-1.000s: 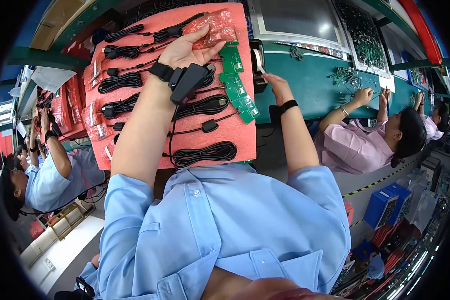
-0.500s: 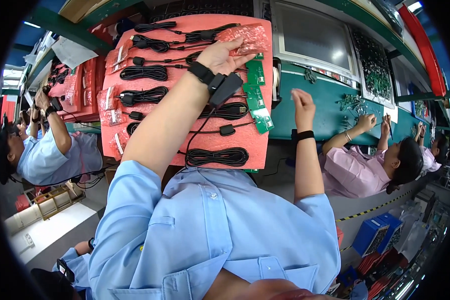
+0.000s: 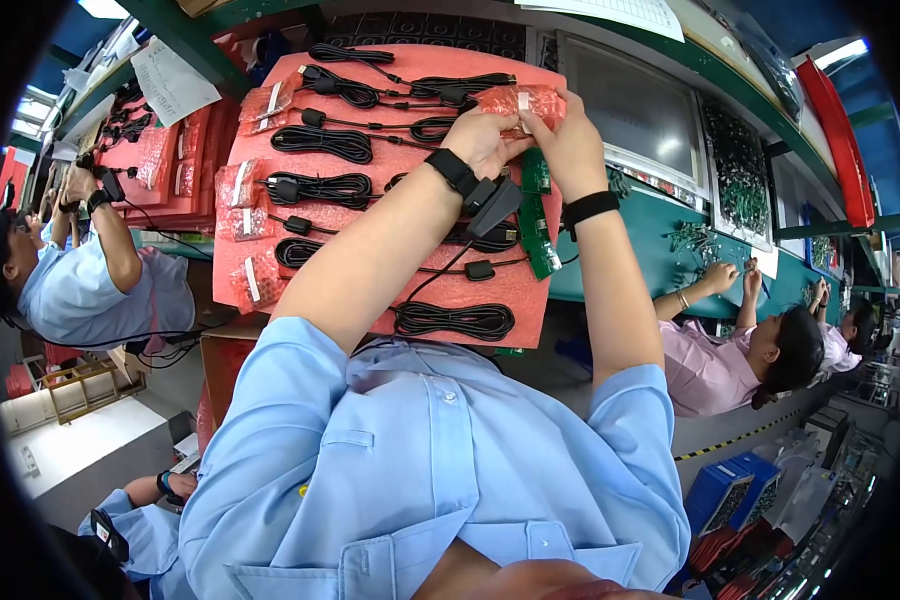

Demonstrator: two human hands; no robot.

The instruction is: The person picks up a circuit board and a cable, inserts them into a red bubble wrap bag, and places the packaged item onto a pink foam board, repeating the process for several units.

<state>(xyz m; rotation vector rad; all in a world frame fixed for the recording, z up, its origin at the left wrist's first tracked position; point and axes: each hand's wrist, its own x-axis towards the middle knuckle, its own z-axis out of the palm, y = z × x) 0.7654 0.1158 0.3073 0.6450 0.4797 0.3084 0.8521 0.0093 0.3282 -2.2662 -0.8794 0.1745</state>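
A pink bubble-wrap packet [image 3: 498, 101] with a white strip [image 3: 523, 101] on it is held near the far right corner of a pink foam sheet [image 3: 370, 222]. My left hand [image 3: 482, 143] grips its near left side, palm partly turned up. My right hand [image 3: 573, 150] closes on its right side, with the thumb by the strip. What is inside the packet is hidden. Beneath and beside my hands lie coiled black cables [image 3: 322, 144] and a column of green circuit boards [image 3: 542, 225]. Another coiled black cable [image 3: 455, 320] lies at the sheet's near edge.
More pink bubble-wrap packets [image 3: 258, 280] with white strips line the sheet's left side. A framed grey panel [image 3: 630, 105] stands beyond a green bench [image 3: 660, 215] to the right. One co-worker in pink [image 3: 720, 355] sits right; another in blue [image 3: 80, 290] works left.
My right hand has moved left and up from beside the sheet to the packet, where it now grips. A white strip now shows on the packet. My left hand still holds it.
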